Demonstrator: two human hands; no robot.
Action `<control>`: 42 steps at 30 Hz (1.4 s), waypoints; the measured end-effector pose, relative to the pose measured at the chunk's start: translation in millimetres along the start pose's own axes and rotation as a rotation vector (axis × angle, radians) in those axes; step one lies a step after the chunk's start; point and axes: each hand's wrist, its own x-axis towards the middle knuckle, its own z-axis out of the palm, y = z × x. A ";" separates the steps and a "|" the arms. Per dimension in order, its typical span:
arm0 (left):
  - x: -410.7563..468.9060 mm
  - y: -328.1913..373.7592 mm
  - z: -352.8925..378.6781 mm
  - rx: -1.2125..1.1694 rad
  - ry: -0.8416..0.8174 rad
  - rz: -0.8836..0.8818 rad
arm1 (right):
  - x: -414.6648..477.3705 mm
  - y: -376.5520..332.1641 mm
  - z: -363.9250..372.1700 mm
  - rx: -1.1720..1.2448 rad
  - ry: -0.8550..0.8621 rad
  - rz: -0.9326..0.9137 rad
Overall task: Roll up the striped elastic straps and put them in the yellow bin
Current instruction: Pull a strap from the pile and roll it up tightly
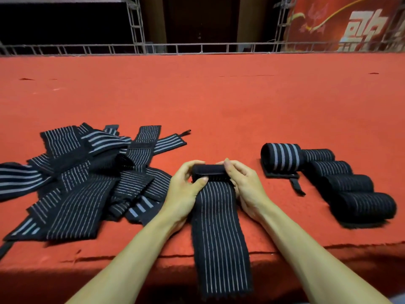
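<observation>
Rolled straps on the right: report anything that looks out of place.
The wide-striped roll at the far end of the row is not fully closed. Its tail lies flat on the red carpet, and a tab sticks out toward the person.

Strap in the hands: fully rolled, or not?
Partly rolled. The left hand and right hand grip a small roll at its far end; the rest of the strap lies flat, hanging over the table edge.

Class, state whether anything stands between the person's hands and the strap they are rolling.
Nothing visible does. The left hand and right hand grip the rolled end of the strap. No yellow bin is in view, so that path cannot be judged.
</observation>
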 end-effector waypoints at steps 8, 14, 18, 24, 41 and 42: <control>0.9 -3.1 1.6 0.017 -0.118 -0.097 | 0.7 8.7 -8.5 -0.095 0.023 -0.105; 2.5 -8.7 1.7 0.114 -0.085 -0.128 | -2.5 8.8 -10.5 -0.028 -0.048 -0.142; 0.1 -6.0 -0.3 0.033 -0.066 -0.065 | -0.6 10.0 -9.2 -0.064 -0.031 -0.125; -4.2 -1.6 -1.0 -0.080 -0.126 -0.009 | -0.7 7.0 -1.8 -0.147 0.030 -0.108; -5.5 4.0 5.3 0.160 -0.133 -0.102 | -6.3 5.6 -12.2 -0.081 -0.069 -0.158; -5.7 3.9 4.4 0.128 -0.123 -0.113 | -5.8 6.1 -11.5 -0.098 -0.069 -0.155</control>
